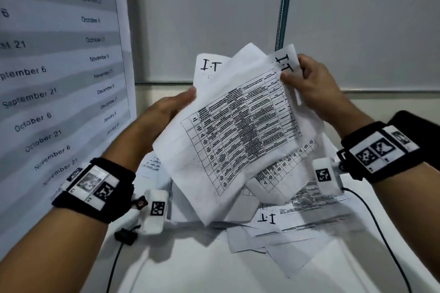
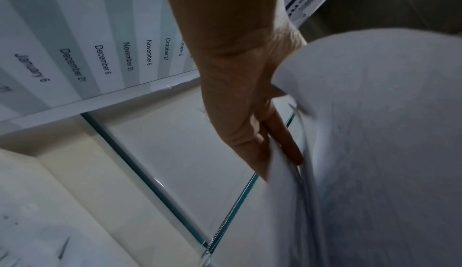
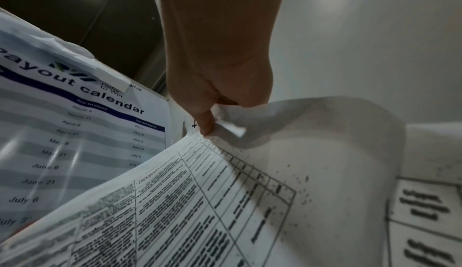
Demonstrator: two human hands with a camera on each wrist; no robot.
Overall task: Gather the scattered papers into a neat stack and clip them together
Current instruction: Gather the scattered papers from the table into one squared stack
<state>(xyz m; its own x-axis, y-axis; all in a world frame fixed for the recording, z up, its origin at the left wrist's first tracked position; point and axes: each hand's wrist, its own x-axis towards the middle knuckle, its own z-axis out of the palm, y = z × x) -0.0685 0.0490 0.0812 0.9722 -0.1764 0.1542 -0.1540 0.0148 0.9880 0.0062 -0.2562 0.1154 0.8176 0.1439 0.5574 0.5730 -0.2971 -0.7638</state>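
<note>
- a loose sheaf of papers (image 1: pixel 233 131) is held up off the table in the centre of the head view, sheets fanned at different angles; the front sheet shows a printed grid of text, and two sheets behind it are marked "i.t" near their top edges.
- the left hand (image 1: pixel 170 112) sits at the left edge of the sheaf, centre-left of the frame; in the left wrist view its fingers (image 2: pixel 282 133) lie nearly straight along the sheets, some of them tucked between the pages.
- the right hand (image 1: pixel 314 85) is at the upper right corner of the sheaf, pinching the sheets there between thumb and curled fingers (image 3: pixel 207 123).
- more papers on the table (image 1: pixel 304 216) lie scattered and overlapping in the lower middle of the head view, one also marked "i.t".
- a payout calendar poster (image 1: pixel 59 74) fills the left side of the frame, hanging on the wall.
- a black band with printed markers wraps each wrist, and a thin black cable runs down from each.
</note>
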